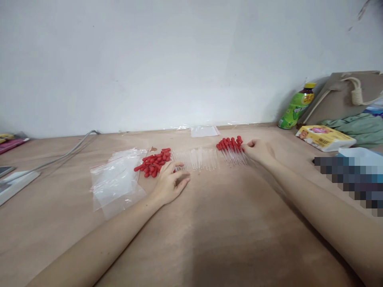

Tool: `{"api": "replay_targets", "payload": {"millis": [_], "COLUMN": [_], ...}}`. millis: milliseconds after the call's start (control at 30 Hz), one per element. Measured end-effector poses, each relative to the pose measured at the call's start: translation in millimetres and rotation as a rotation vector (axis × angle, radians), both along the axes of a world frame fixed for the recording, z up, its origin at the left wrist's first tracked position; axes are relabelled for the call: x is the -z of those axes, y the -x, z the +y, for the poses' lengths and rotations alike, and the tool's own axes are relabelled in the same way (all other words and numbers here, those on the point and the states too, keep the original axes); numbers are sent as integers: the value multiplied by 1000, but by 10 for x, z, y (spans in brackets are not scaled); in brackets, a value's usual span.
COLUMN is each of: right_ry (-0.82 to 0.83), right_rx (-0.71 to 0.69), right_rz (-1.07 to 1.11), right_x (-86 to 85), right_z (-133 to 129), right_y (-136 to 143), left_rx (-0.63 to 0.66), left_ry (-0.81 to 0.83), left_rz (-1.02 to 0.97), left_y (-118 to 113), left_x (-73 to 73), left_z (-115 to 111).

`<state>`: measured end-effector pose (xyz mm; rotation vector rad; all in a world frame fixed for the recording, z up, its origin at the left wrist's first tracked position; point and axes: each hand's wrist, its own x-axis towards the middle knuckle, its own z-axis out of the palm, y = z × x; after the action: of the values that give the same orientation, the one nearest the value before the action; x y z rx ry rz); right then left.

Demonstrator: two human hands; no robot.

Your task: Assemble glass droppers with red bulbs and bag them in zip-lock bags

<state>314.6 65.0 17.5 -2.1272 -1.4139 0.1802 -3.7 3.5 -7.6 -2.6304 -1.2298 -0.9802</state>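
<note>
My left hand (171, 182) rests on the table with its fingers spread and holds nothing I can see. Its fingertips lie beside a pile of loose red rubber bulbs (154, 163), partly covering it. Just beyond those fingers, a row of clear dropper tubes (196, 158) without bulbs lies side by side. Farther right is a row of droppers (231, 145) with red bulbs on their upper ends and clear tubes pointing toward me. At that row's right end, my right hand (259, 150) is closed in a pinch on a dropper, mostly hidden by the fingers.
Clear zip bags (116, 181) are spread at left, and another bag (204, 131) lies by the wall. A grey cable (76, 146) crosses the far left. On the right stand a green bottle (296, 107), a tissue pack (324, 137) and a grey bag (335, 95).
</note>
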Motion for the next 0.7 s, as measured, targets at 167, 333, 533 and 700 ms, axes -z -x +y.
{"api": "replay_targets", "payload": {"millis": [167, 333, 533, 700], "right_ry": [35, 25, -104, -85], "right_rx": [4, -9, -171, -389], "right_rz": [-70, -79, -91, -233], "right_x": [75, 92, 83, 56], "right_z": [62, 61, -51, -138], "right_y": [95, 74, 257, 615], "left_rx": [-2, 2, -20, -204], "left_ry": [22, 41, 21, -51], "left_rz": [7, 4, 38, 32], "left_y": [-5, -6, -2, -32], "left_x": [-4, -6, 11, -19], "left_z": [-3, -2, 3, 6]}}
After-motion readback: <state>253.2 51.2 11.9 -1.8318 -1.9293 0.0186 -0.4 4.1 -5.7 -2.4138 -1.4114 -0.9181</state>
